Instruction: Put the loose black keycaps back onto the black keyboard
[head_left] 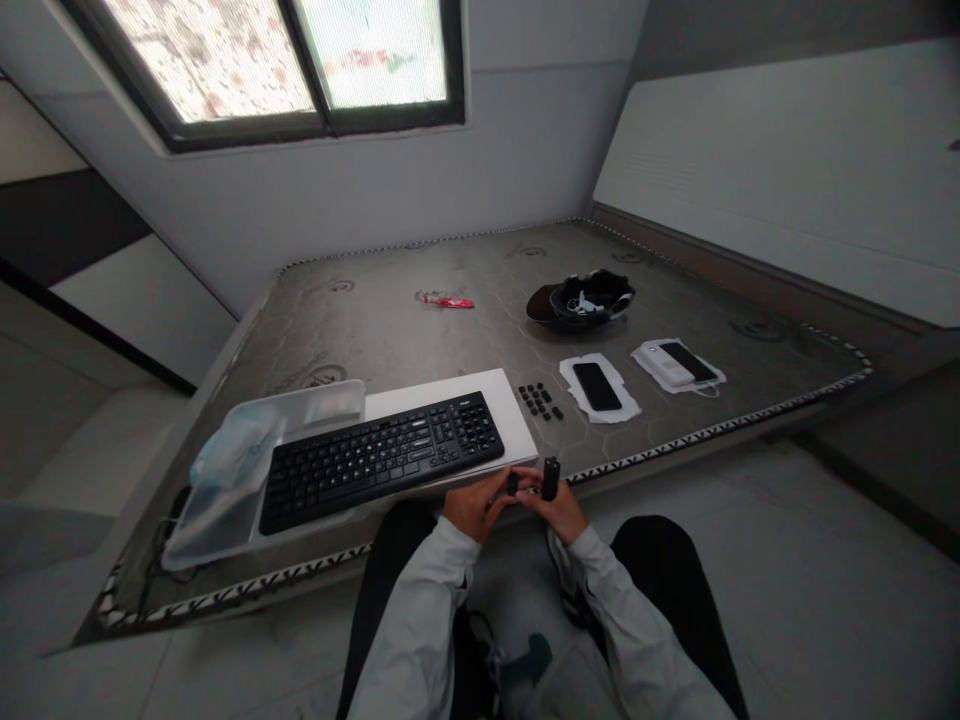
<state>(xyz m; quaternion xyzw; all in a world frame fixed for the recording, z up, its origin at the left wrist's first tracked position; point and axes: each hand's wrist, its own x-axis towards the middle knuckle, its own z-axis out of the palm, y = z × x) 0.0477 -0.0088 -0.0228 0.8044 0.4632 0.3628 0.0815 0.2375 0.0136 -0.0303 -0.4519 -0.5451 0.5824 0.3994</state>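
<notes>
My left hand (474, 504) pinches a small black keycap (513, 484) at the front edge of the mattress. My right hand (561, 512) is closed on a short, dark, upright block-shaped tool (551, 479), whose exact kind is too dim to make out. Its fingertips meet those of my left hand around the keycap. Left of the hands, a black keyboard (390, 455) rests tilted, partly on a white box (514, 410) and partly over a clear plastic tray (225, 510). Several loose black keycaps (538, 400) lie in rows beyond my hands.
A phone (597, 386) lies on white paper, right of the keycaps. Farther right, another phone (688, 361) sits beside a white power bank (666, 364). A dark cap (551, 308) and a red packet (453, 302) lie farther back. The mattress edge (660, 452) borders the floor.
</notes>
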